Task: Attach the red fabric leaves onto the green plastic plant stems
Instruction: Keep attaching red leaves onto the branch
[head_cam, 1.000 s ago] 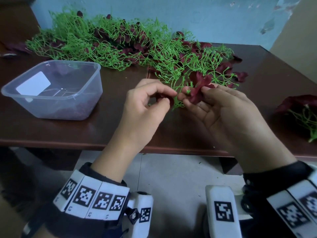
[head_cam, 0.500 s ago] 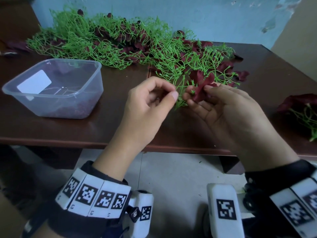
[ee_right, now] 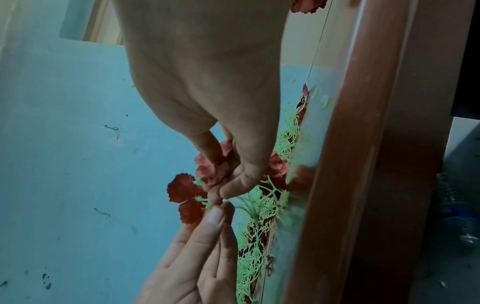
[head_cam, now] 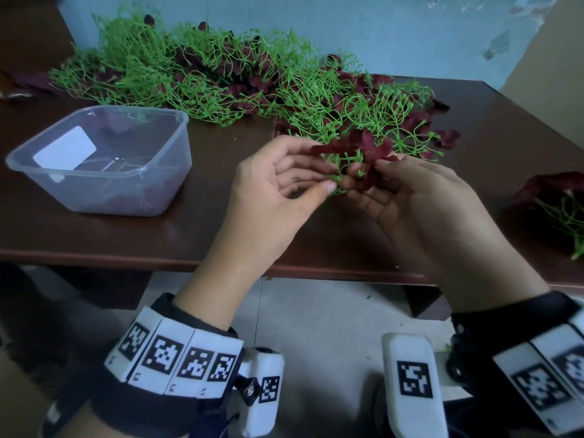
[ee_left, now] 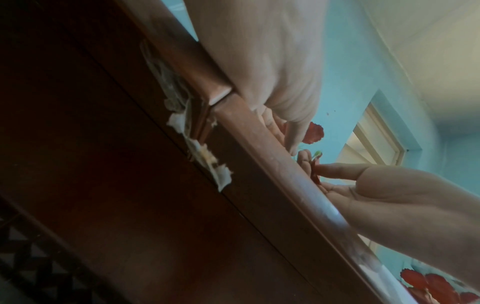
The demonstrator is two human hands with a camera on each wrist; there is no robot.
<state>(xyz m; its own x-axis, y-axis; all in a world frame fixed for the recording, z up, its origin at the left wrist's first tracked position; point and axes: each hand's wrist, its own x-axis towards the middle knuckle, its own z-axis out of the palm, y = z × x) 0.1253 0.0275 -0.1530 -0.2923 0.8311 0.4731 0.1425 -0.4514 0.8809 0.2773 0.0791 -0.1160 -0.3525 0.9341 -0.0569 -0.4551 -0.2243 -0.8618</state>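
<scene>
A green stem sprig point(head_cam: 343, 165), already carrying red leaves point(head_cam: 363, 147), was held above the near middle of the table point(head_cam: 221, 241); its tip was pinched by the left hand point(head_cam: 278, 184), and a leaf against it by the right hand point(head_cam: 410, 197). For a clean fit, the tip was probably best kept steady while the leaf was pressed straight on. Further stems point(head_cam: 205, 71) were heaped far along the table.

Home craft workspace, dark wooden table point(head_cam: 221, 241), peeling blue wall point(head_cam: 395, 33), tiled floor point(head_cam: 331, 317)
</scene>
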